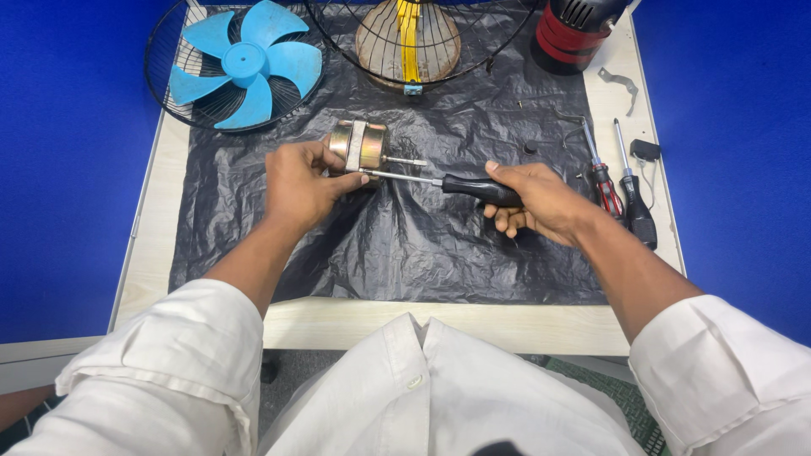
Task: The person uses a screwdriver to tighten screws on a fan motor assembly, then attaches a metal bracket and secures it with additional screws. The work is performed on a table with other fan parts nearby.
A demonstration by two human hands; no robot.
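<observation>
On the black plastic sheet (pixel 405 245), the left hand (pixel 300 184) was clamped around the metal motor core (pixel 359 145) (likely heavy, rigid, best gripped by its round body), while the right hand (pixel 541 201) closed on a black-handled screwdriver (pixel 477 188), tip meeting the core

Bare, brassy metal with a dull shine seen on the motor core (pixel 361 145), a smooth steel shaft and matt black plastic handle on the screwdriver (pixel 448 183), crinkled glossy black plastic sheet (pixel 405 245), smooth blue plastic fan blade (pixel 245 63), pale wooden table (pixel 156 211), thin wire grille (pixel 422 38).
</observation>
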